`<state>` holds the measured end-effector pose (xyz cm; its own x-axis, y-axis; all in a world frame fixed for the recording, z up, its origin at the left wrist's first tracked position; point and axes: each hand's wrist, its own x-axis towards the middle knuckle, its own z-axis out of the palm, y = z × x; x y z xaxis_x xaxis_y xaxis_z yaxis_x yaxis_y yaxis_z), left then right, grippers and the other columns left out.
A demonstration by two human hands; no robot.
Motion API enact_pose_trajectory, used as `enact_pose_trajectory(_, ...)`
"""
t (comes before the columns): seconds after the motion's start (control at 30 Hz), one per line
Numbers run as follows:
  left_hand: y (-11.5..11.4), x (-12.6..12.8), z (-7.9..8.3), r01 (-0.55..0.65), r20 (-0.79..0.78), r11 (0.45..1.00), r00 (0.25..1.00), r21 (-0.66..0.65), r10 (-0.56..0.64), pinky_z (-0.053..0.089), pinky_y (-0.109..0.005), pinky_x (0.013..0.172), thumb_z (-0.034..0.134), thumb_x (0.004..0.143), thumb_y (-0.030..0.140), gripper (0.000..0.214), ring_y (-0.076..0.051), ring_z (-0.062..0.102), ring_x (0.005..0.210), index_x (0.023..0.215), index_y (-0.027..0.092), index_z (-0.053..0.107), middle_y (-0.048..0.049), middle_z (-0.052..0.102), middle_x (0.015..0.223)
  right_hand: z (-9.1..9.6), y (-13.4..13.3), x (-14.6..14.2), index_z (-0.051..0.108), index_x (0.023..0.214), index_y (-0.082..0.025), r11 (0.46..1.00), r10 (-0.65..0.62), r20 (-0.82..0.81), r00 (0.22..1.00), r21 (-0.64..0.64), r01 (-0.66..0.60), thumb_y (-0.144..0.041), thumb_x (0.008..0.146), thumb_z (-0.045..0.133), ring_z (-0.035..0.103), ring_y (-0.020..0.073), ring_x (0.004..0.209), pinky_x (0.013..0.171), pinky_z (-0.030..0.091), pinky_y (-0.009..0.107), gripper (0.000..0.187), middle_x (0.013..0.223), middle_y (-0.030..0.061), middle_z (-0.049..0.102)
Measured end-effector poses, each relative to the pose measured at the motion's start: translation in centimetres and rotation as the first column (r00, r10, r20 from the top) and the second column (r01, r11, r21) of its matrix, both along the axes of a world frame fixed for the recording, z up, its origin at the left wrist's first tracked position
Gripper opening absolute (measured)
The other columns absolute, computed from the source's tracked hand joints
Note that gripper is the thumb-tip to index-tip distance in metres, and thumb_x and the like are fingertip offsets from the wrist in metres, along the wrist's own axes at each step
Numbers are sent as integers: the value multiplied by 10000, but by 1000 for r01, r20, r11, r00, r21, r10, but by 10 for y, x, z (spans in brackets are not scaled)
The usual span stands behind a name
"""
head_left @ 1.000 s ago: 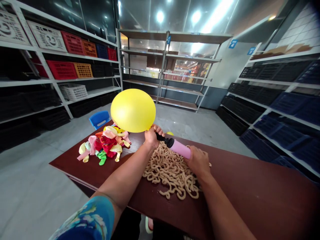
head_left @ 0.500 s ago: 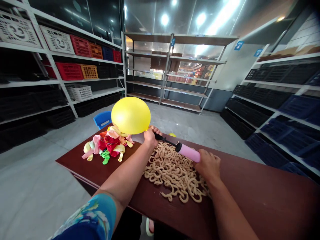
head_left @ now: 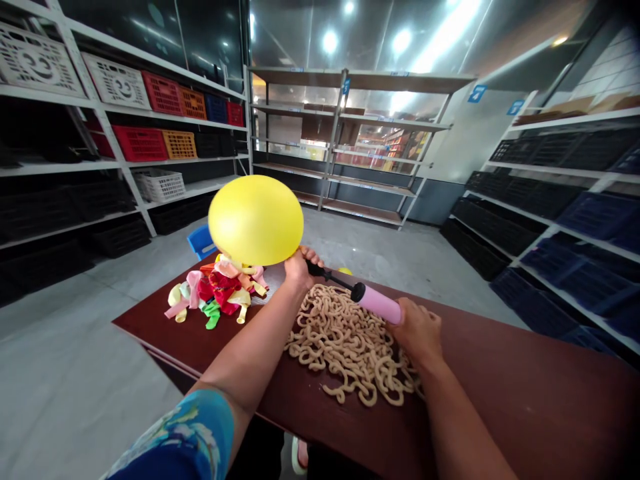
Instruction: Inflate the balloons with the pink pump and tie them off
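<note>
A large yellow balloon (head_left: pixel 256 220), swollen with air, stands out to the upper left of my left hand (head_left: pixel 299 268). That hand is closed around the balloon's neck and the black end of a hand balloon pump (head_left: pixel 379 305). My right hand (head_left: pixel 417 328) wraps the far end of the pump's pink barrel. A black rod shows between the barrel and my left hand. Below the balloon lies a heap of limp balloons (head_left: pixel 225 287) in red, pink, pale yellow and green. Under the pump spreads a pile of beige, curled, rope-like pieces (head_left: pixel 345 340).
Everything rests on a dark red-brown table (head_left: pixel 500 393). A blue chair back (head_left: pixel 201 241) stands beyond its left corner. Behind the far edge, part of another yellow object (head_left: pixel 345 271) shows. Shelves with crates (head_left: pixel 143 143) line the left, and dark crates fill the right-hand shelves.
The yellow balloon has grown larger, reaching further up and left. My left hand has shifted slightly left and up, while my right hand stays nearly in place on the pump.
</note>
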<state>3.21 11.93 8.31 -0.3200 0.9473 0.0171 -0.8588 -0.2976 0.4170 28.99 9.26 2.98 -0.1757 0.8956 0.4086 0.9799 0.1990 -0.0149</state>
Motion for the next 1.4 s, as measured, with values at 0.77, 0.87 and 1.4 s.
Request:
enact_pose_trajectory(0.77,0,23,-8,18,-20,999,1000,-40,-19,291,-234,440,377,650,24,201,-89,321,391,615,193,273,50,256,497,-2,-3,-9,531,956,-219,999,42,20,999,32,-42,-284,717,556,524,204,869,750,248,323,249,893,37,624)
enact_pose_trajectory(0.87,0,-1,1,-8,-4,1000,1000,-22,8,273,-227,431,377,681,39,212,-82,299,387,614,194,249,55,235,504,2,0,1,536,896,-218,999,-30,8,1000,28,30,-285,726,543,521,206,856,763,239,335,183,850,37,620)
enact_pose_trajectory(1.4,-4,46,-18,80,-9,997,997,-10,-80,281,-235,439,397,650,37,216,-80,302,395,620,195,252,55,230,515,-1,-10,-18,515,976,-191,997,58,21,998,58,-59,-262,709,553,492,206,868,751,216,321,279,901,54,610)
